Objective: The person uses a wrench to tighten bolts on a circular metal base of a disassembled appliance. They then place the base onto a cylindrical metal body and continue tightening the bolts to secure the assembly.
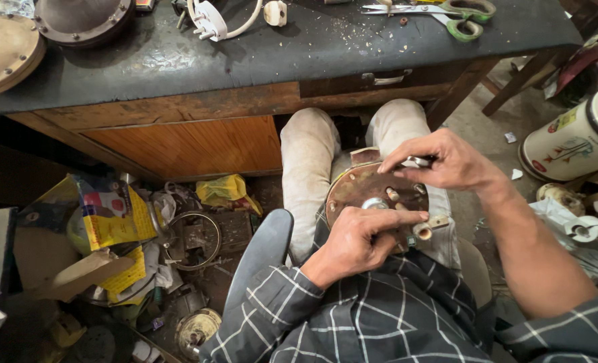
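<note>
Cluttered little workshop corner, seen from above: a dark-topped wooden surface sits just past the person's knees, with a drawer handle on its front edge. On top are green-handled scissors, a white plug with its cord, and two round metal housings at the far left.

On the person's lap, across the light trousers, rests a rusty round metal plate with small studs and a shiny bush near its middle. It's tilted a bit toward the camera.

Left hand lies on the near part of the plate, forefinger stretched out flat across it and the other fingers curled under. That grip looks pressed onto the plate's near edge, though I can't see exactly what the curled fingers catch. A small cream-coloured fitting sticks out right beside that fingertip.

Right hand hovers over the plate's far edge, fingers pinched together on a small silvery metal piece.

Floor to the left is a mess: yellow printed packets, a wire ring, and cardboard. A white flask with a picture on it stands at right.
</note>
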